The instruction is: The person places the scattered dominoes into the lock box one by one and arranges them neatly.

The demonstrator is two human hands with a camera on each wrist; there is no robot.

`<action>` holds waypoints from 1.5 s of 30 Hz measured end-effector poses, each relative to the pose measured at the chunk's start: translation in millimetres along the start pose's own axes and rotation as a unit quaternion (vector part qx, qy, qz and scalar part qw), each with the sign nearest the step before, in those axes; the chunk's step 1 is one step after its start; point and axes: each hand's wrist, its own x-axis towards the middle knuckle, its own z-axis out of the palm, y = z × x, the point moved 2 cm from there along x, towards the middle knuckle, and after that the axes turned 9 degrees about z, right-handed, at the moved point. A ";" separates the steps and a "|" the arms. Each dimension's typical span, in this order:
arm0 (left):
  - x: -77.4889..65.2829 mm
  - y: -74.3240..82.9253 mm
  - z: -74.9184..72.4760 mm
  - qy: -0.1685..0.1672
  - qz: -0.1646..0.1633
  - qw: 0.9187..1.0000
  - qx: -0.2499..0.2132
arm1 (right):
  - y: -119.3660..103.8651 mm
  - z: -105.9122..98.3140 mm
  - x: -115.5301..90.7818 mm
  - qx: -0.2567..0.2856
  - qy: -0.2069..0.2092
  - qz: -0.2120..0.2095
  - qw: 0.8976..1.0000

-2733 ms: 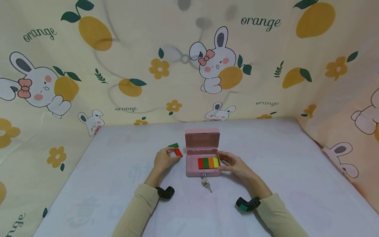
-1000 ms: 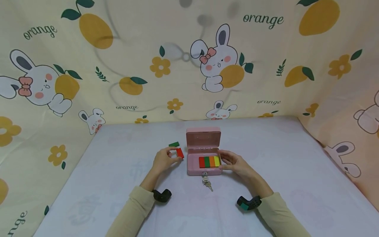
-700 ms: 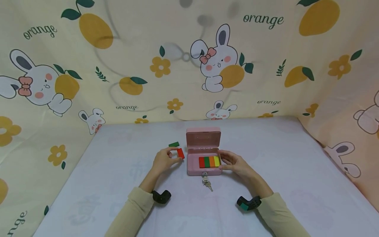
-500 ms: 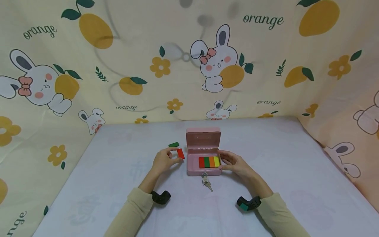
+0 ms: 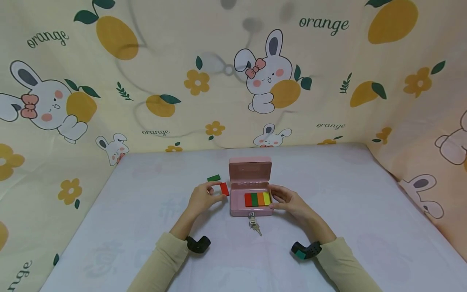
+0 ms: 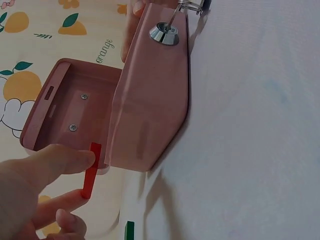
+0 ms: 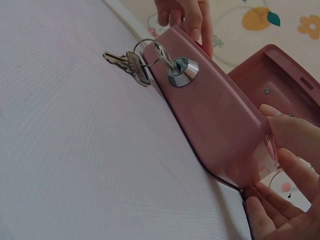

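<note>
Between thumb and fingers my left hand (image 5: 202, 196) pinches a red block (image 5: 224, 189), thin and domino-like, just left of the pink cash box (image 5: 238, 207). In the left wrist view the red block (image 6: 91, 171) is held on its ends, apart from the box. The lid (image 5: 250, 172) stands up, and a row of red, green, orange and yellow blocks (image 5: 257, 199) lies inside against the right wall. My right hand (image 5: 292, 201) holds that right side; in the right wrist view its thumb (image 7: 287, 125) is at the rim and its fingers lie along the outer wall.
A green block (image 5: 214, 178) lies on the white table (image 5: 146, 227) behind my left hand. Keys (image 5: 255, 225) hang from the lock at the box's front. A patterned cloth (image 5: 164, 73) rises behind the table.
My left hand first pinched the red block near the green one; the red block has since shifted a little right, closer to the box. My right hand has stayed at the box's side.
</note>
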 end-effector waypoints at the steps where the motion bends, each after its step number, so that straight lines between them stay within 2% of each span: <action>1: -0.1 0.2 0.0 0.000 0.002 1.000 0.001 | 0.3 -0.2 0.3 0.003 0.001 0.002 1.000; 13: -1.5 3.3 0.3 -0.006 0.023 1.000 -0.007 | 0.4 -0.5 0.1 -0.010 0.000 -0.009 1.000; 18: -1.8 5.0 0.6 -0.010 0.031 0.999 -0.009 | 0.2 0.6 0.5 -0.002 0.006 0.006 1.000; 29: -2.9 8.2 4.5 -0.011 0.032 0.999 -0.002 | 2.0 -0.5 0.6 0.002 0.003 0.004 1.000; 37: -1.2 11.5 8.9 -0.020 0.049 0.999 0.014 | 2.0 -1.1 1.3 0.002 -0.002 0.001 1.000; 45: 0.5 12.8 12.7 -0.034 0.074 0.997 -0.004 | 1.2 -1.2 0.1 -0.003 -0.003 -0.004 1.000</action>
